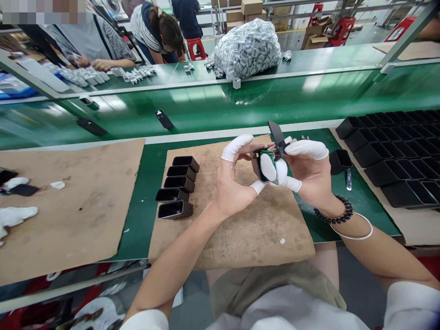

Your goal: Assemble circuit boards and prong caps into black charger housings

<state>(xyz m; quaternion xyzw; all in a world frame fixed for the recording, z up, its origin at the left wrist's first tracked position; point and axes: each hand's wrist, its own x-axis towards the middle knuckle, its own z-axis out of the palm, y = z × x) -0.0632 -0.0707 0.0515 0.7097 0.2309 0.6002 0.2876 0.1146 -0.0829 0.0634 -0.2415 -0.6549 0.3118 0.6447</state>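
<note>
My left hand [233, 181] and my right hand [307, 172] meet above a brown cardboard mat [240, 229], both wearing white finger cots. Together they pinch a small black plastic housing [256, 166] with a green circuit board [268, 155] in it. A flat black lid piece [276, 134] sticks up from the fingers of my right hand. A column of several open black housings [178, 185] lies on the mat just left of my left hand.
Black trays of housings [395, 151] fill the right side. A loose housing [340, 160] and a small tube [349, 178] lie beside my right hand. A green conveyor [206, 107] runs behind. Across it stand other workers and a bag of grey parts [247, 48]. Another cardboard mat [68, 201] lies left.
</note>
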